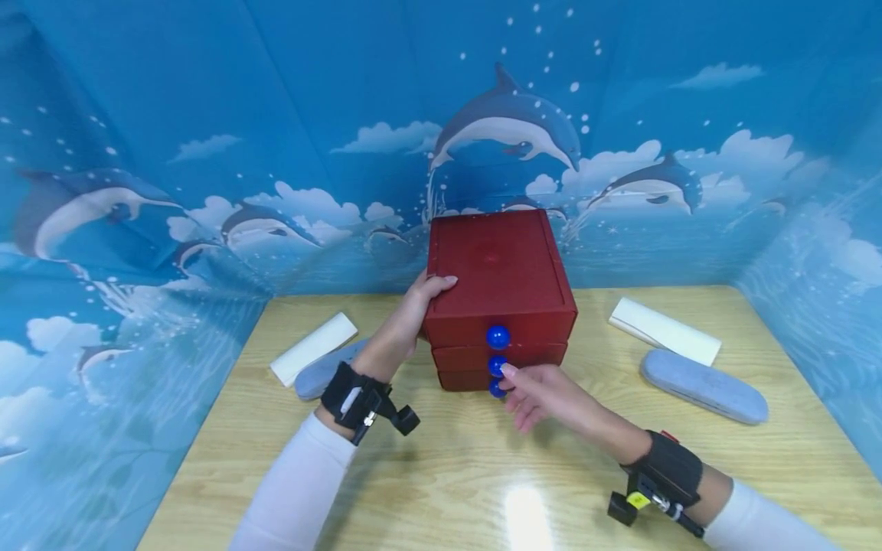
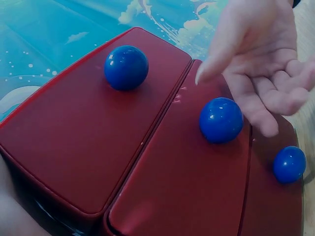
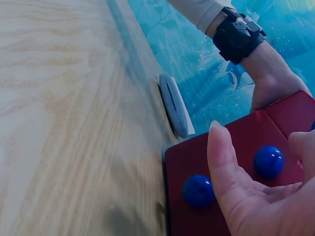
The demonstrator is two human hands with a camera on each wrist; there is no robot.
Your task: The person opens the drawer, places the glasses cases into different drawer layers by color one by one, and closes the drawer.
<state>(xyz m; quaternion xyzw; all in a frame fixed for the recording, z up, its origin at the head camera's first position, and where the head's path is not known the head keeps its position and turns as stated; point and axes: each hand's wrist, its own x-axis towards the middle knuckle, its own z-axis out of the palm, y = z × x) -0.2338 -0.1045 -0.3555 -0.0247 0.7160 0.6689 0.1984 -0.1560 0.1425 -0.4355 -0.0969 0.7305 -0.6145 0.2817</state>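
A dark red box with three stacked drawers stands at the table's back, each drawer front bearing a round blue knob. My left hand holds the box's left side, its thumb lying over the top edge; its fingers are mostly hidden along the side. In front of the drawers is my right hand, palm turned up with fingers loosely bent and holding nothing. Its fingertips are near the middle knob and the bottom knob. The top knob is farther from it. All the drawers look closed.
On the right of the wooden table lie a blue-grey oblong case and a white oblong item. A similar white item and blue-grey case lie left. A dolphin-printed curtain surrounds the table's back and sides.
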